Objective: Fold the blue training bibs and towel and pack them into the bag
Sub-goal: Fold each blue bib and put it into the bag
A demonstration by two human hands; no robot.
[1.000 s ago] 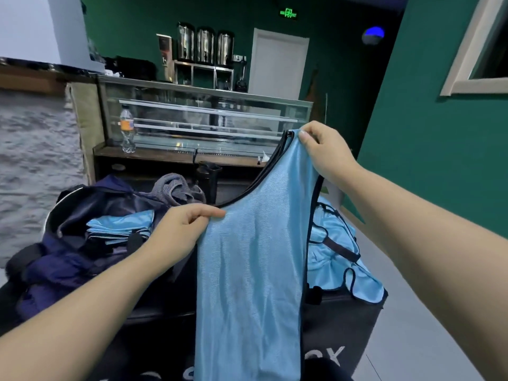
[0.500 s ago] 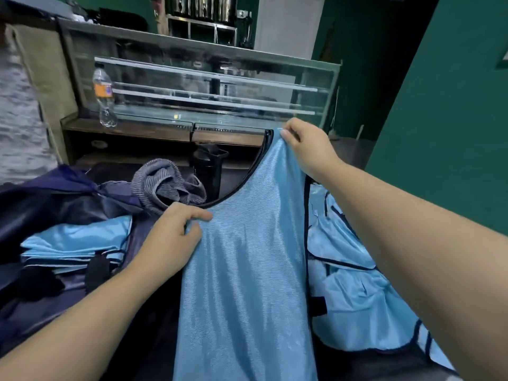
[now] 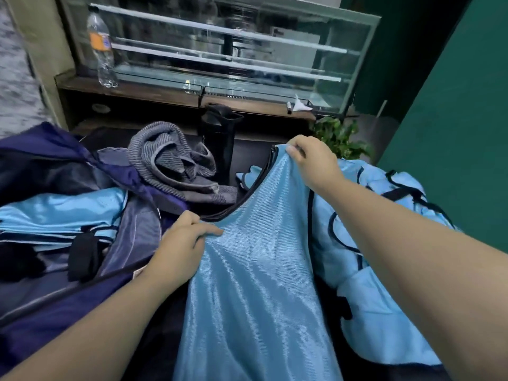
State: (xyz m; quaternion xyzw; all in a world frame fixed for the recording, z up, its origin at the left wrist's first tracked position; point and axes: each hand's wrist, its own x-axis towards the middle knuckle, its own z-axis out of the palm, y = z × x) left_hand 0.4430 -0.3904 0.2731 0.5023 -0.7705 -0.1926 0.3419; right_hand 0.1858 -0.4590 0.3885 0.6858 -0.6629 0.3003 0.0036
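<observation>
A light blue training bib (image 3: 255,284) with black trim lies stretched in front of me, folded lengthwise. My left hand (image 3: 181,246) pinches its lower neckline edge. My right hand (image 3: 310,160) grips its shoulder strap higher up. The open dark navy bag (image 3: 55,166) sits at the left, with folded blue bibs (image 3: 55,213) inside it. More loose blue bibs (image 3: 384,298) are heaped at the right under my right arm. A crumpled grey striped towel (image 3: 176,166) rests behind the bag's edge.
A black shaker bottle (image 3: 220,138) stands behind the towel. Beyond it is a glass display case (image 3: 233,50) on a wooden shelf with a plastic water bottle (image 3: 100,48). A small green plant (image 3: 338,136) and a green wall (image 3: 453,105) are at the right.
Both hands have lowered the bib from hanging in the air down toward the surface. The view has tilted downward.
</observation>
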